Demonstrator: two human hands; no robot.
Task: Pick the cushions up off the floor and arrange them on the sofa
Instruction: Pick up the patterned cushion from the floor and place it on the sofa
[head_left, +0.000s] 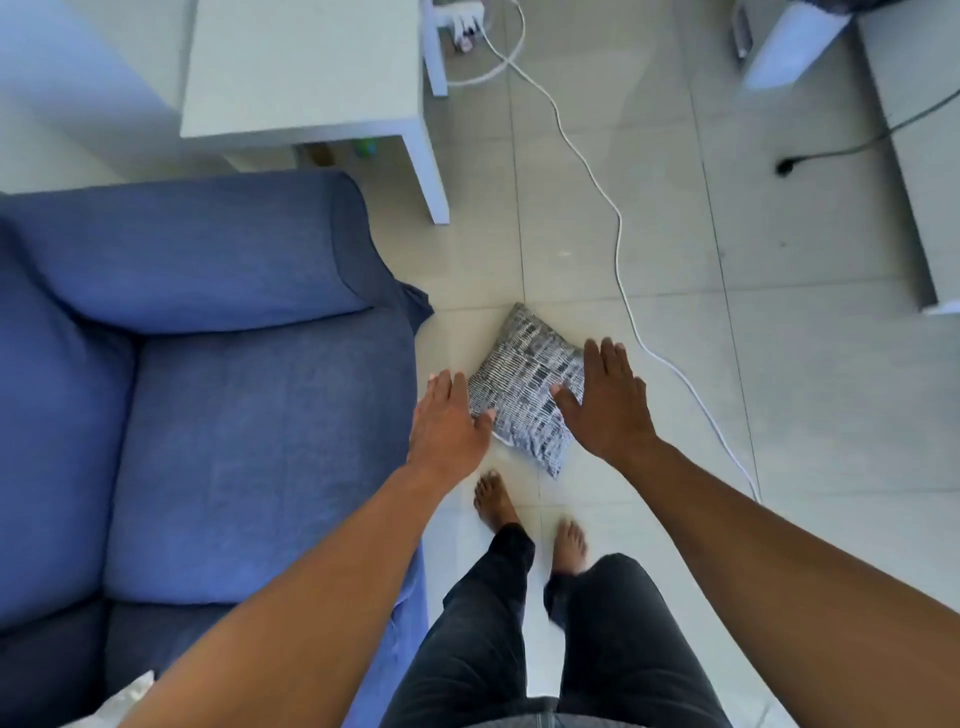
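Where both open hands reach, cushion (524, 387) between the grips, on floor (675, 260).

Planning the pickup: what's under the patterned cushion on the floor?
The cushion lies on pale floor tiles, over a tile joint. Whatever sits directly beneath it is covered. The white cable passes beside it, not under. Both hands, left and right, are open.

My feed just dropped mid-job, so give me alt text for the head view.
Both open hands, left hand and right hand, reach down on either side of a grey patterned cushion lying on the tiled floor. A blue sofa sits to the left, and a white cable trails past on the right.
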